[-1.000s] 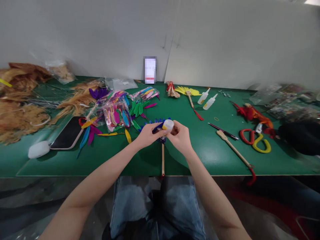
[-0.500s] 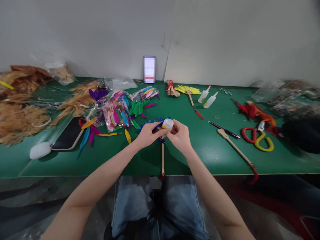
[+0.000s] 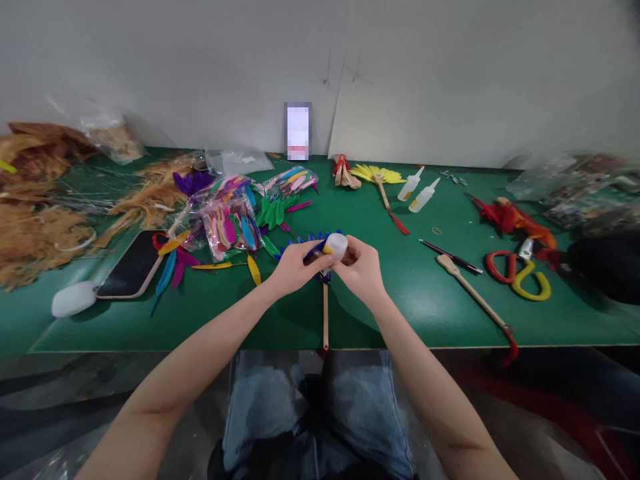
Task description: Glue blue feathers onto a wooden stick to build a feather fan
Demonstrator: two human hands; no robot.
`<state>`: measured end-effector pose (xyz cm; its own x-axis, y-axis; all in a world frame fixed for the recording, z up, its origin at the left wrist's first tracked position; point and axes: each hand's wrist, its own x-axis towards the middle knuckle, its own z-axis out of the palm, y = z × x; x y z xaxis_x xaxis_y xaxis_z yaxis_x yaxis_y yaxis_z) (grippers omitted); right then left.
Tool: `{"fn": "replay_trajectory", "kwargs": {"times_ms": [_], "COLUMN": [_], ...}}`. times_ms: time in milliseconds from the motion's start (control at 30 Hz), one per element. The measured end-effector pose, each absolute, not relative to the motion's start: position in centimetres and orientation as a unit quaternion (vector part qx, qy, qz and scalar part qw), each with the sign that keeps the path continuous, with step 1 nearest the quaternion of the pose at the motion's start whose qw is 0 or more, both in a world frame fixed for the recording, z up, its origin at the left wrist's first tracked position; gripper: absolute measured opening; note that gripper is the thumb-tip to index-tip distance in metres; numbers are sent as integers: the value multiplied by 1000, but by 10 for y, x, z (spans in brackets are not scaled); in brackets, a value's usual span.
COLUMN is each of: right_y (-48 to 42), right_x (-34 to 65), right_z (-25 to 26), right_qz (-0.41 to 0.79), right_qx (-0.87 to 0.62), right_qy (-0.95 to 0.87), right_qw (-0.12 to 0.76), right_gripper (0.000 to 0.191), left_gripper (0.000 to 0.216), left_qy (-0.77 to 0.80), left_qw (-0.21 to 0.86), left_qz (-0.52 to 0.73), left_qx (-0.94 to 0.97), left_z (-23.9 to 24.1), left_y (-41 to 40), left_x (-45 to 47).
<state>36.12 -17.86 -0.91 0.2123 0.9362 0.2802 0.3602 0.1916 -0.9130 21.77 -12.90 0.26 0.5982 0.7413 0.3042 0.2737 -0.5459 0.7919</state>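
My left hand (image 3: 296, 268) is closed, its fingers pinching a dark blue feather (image 3: 314, 252). My right hand (image 3: 361, 268) is closed around a white glue bottle (image 3: 337, 245) with a yellow label, its round base facing me. Both hands meet at the bottle, whose nozzle is hidden. Beneath them lies a blue feather fan (image 3: 313, 237), partly covered by my fingers. The fan's wooden handle (image 3: 325, 317) points toward me, its red-tipped end at the table's front edge.
Bagged coloured feathers (image 3: 227, 230), loose green feathers (image 3: 273, 212) and a phone (image 3: 131, 265) lie left. A yellow feather fan (image 3: 379, 175) and two glue bottles (image 3: 424, 199) lie behind. A pen (image 3: 453, 257), a bare fan handle (image 3: 473, 292) and scissors (image 3: 531, 283) are right.
The view has shifted slightly. My hands stay together over the blue fan, still holding the feather and the glue bottle, with the bottle turned only a little.
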Motion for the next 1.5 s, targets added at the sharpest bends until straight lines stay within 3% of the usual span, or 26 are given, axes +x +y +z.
{"fn": "replay_trajectory", "kwargs": {"times_ms": [933, 1200, 1500], "right_y": [-178, -174, -168], "right_x": [361, 368, 378], "right_z": [-5, -6, -2], "right_qz": [312, 272, 271], "right_qx": [-549, -561, -554], "right_qy": [-559, -570, -577], "right_qw": [538, 536, 536], "right_gripper": [22, 25, 22], "left_gripper": [34, 41, 34], "left_qy": [296, 292, 287], "left_qw": [343, 325, 357], "left_qz": [355, 360, 368], "left_qx": [818, 824, 809], "left_z": [4, 3, 2], "left_y": [-131, -126, -121], "left_x": [218, 223, 234]}}
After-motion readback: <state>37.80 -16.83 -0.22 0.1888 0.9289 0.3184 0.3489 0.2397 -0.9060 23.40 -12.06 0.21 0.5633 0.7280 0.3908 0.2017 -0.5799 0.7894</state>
